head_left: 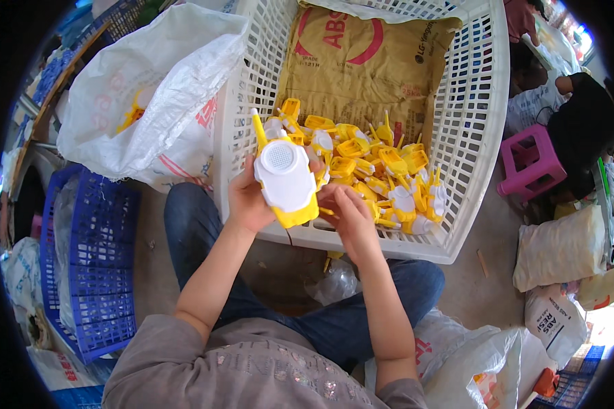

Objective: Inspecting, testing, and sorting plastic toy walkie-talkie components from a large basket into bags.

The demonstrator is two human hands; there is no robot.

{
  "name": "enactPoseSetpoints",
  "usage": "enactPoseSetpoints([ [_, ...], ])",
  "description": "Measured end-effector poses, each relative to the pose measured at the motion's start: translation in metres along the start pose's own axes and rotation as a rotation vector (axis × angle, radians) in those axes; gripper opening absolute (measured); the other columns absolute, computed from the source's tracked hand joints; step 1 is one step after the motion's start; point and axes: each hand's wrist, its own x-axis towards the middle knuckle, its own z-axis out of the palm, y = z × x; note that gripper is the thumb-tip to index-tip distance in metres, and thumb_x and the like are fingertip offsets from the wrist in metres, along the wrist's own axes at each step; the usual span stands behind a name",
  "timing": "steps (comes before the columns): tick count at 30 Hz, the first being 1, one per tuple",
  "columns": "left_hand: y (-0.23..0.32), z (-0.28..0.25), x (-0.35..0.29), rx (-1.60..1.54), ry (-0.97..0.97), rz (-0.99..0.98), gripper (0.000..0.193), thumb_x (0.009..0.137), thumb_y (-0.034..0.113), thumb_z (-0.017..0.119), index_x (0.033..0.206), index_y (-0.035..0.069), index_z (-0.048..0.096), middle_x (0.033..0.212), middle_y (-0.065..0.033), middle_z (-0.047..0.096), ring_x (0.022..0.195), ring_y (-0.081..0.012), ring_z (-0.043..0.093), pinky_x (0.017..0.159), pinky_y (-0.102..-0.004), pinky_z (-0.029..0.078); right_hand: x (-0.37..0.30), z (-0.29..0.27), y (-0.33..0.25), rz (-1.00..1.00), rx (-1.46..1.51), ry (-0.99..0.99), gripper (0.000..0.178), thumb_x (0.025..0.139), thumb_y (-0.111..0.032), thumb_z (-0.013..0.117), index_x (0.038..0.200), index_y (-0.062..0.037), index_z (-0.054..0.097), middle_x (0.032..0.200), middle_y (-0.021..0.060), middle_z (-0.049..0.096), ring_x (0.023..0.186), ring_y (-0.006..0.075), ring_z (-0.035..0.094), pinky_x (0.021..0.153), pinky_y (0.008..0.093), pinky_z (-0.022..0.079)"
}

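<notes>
Held up in front of me over the near edge of the crate is a toy walkie-talkie (286,180) with a white face, a round speaker grille, a yellow back and a yellow antenna with a white tip. My left hand (248,201) is closed around its left side. My right hand (351,213) is just right of its lower end, fingers curled together in a pinch; what they grip, a bit of yellow showing beside them, I cannot make out. Beyond my hands, many similar yellow and white toy pieces (392,160) lie heaped in the white plastic crate (457,235).
Brown paper sacking (361,75) lines the crate's far part. A white woven sack (164,102) with yellow pieces stands at left, above a blue crate (102,273). To the right are a pink stool (532,160), a person in dark clothing and filled bags (559,245).
</notes>
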Motion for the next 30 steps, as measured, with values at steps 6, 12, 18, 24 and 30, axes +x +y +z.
enactPoseSetpoints([
  [6,0.001,-0.012,-0.002,0.449,0.231,-0.082,0.06,0.087,0.033,0.054,0.135,0.004,0.03,0.124,-0.0106,0.048,0.113,-0.0213,0.048,0.094,-0.0353,0.039,-0.004,0.016,0.006,0.029,-0.049,0.001,0.064,0.08,-0.028,0.067,0.129,-0.0022,0.035,0.12,0.0081,0.049,0.11,0.019,0.049,0.091,0.0357,0.042],
  [12,-0.014,0.008,-0.008,1.005,0.204,-0.056,0.061,0.076,0.02,0.071,0.126,0.002,0.042,0.116,-0.0069,0.053,0.109,-0.0157,0.049,0.09,-0.0304,0.041,-0.001,0.009,0.006,-0.114,0.007,0.105,0.074,0.071,-0.018,0.076,0.13,0.001,0.035,0.117,0.0088,0.052,0.107,0.0163,0.05,0.085,0.028,0.045],
  [18,-0.016,0.023,-0.011,1.129,0.21,0.026,0.059,0.07,0.015,0.075,0.12,0.0,0.046,0.111,-0.0073,0.057,0.103,-0.016,0.054,0.091,-0.031,0.041,-0.005,0.006,0.004,-0.216,-0.055,0.087,0.076,0.068,-0.016,0.078,0.128,0.0037,0.036,0.119,0.011,0.05,0.108,0.0183,0.05,0.088,0.0299,0.044],
  [24,-0.015,0.024,-0.011,1.111,0.214,0.038,0.056,0.071,0.015,0.074,0.118,-0.001,0.048,0.109,-0.0082,0.058,0.1,-0.0153,0.056,0.089,-0.0299,0.042,-0.006,0.01,0.002,-0.202,-0.029,0.097,0.075,0.067,-0.015,0.078,0.127,0.0042,0.038,0.118,0.0111,0.051,0.108,0.018,0.05,0.089,0.0295,0.043],
  [30,-0.004,0.006,-0.007,0.895,0.136,-0.1,0.069,0.075,0.028,0.07,0.13,0.001,0.038,0.118,-0.0067,0.052,0.111,-0.0144,0.049,0.094,-0.0296,0.038,-0.008,0.011,0.003,-0.084,0.079,0.021,0.072,0.068,-0.019,0.077,0.126,0.0011,0.039,0.116,0.0101,0.053,0.107,0.0191,0.051,0.09,0.0318,0.043],
])
